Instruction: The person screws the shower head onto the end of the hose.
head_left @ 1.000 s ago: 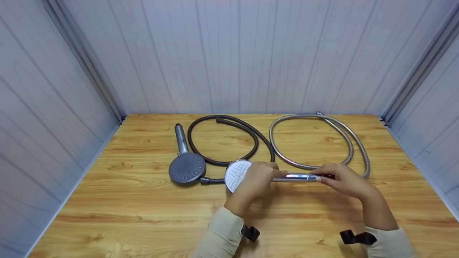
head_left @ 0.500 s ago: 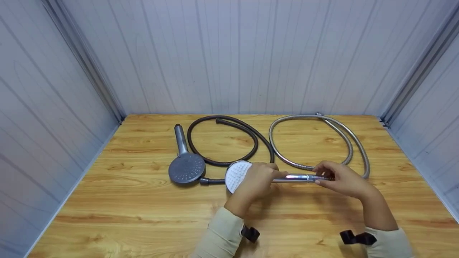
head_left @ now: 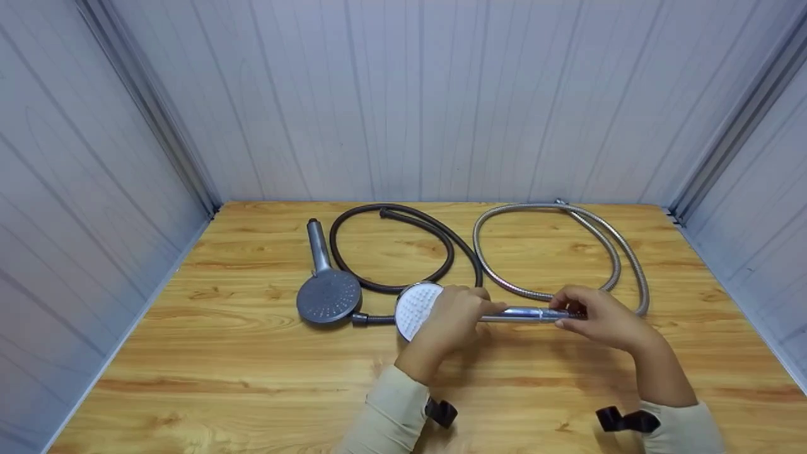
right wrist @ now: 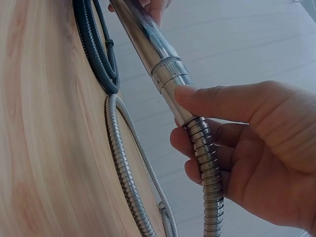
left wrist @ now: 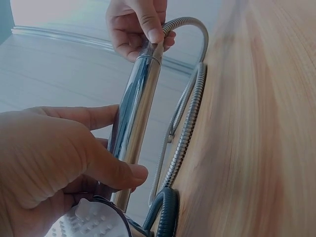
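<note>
My left hand (head_left: 455, 315) grips the chrome handle (left wrist: 132, 106) of a shower head whose white nozzle face (head_left: 417, 309) points up in the head view. At the handle's far end, my right hand (head_left: 602, 318) pinches the smooth metal connector nut (right wrist: 178, 94) of a silver shower hose (right wrist: 205, 163). Thumb and fingers lie on opposite sides of the nut, which sits against the handle's end in the right wrist view. From there the ribbed hose runs out past my right palm and loops over the table (head_left: 265, 384). The thread inside the joint is hidden.
A second, grey shower head (head_left: 329, 295) lies face up on the left. Next to it a dark hose (head_left: 334, 233) is coiled, its end nut (head_left: 360, 319) close to the grey head. The silver hose's loop (head_left: 630, 252) lies at the back right. Pale panels (head_left: 416, 94) enclose the table.
My right fingers have shifted a little on the nut, the forefinger lifting and curling over it. The left hand and the shower head stay nearly in place.
</note>
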`<control>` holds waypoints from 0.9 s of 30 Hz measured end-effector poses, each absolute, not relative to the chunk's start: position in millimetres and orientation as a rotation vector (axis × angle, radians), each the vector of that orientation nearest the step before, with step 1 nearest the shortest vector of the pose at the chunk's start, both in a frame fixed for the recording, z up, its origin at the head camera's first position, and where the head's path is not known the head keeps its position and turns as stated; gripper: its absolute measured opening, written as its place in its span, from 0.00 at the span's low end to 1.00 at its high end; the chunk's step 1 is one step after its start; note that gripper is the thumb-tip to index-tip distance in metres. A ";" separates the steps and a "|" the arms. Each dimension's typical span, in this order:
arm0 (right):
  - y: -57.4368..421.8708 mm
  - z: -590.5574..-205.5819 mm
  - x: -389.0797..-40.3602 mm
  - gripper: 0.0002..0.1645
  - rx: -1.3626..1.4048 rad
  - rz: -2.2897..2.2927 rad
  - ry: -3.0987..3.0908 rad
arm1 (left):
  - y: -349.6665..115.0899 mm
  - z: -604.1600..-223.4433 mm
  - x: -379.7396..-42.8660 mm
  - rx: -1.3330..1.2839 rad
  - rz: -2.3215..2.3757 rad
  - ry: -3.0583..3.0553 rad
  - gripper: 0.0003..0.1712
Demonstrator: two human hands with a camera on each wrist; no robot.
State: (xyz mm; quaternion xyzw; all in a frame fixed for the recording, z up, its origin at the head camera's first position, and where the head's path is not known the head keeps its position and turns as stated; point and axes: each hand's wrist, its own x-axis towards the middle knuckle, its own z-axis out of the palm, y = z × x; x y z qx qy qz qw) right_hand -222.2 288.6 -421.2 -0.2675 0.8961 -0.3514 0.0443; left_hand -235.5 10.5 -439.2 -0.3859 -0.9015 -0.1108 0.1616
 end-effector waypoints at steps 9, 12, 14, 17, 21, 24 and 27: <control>290.4 -420.3 -222.1 0.12 -0.818 -1.035 2.735 | 11.4 -436.8 -234.2 -1.101 -0.294 -2.579 0.27; 291.1 -419.6 -222.4 0.14 -0.803 -1.003 2.742 | 11.5 -435.8 -233.7 -1.098 -0.291 -2.600 0.27; 291.5 -419.2 -222.3 0.15 -0.791 -0.990 2.742 | 11.6 -435.8 -233.8 -1.097 -0.294 -2.603 0.27; 291.6 -419.1 -222.4 0.16 -0.772 -0.987 2.737 | 11.8 -436.2 -234.1 -1.098 -0.301 -2.599 0.27; 291.3 -418.9 -222.7 0.16 -0.743 -0.994 2.732 | 12.0 -437.1 -234.9 -1.100 -0.303 -2.596 0.25; 290.9 -418.8 -222.6 0.17 -0.724 -1.005 2.727 | 11.9 -437.5 -235.2 -1.097 -0.294 -2.603 0.24; 290.2 -419.2 -222.4 0.18 -0.731 -1.020 2.726 | 11.7 -437.3 -235.2 -1.088 -0.280 -2.615 0.24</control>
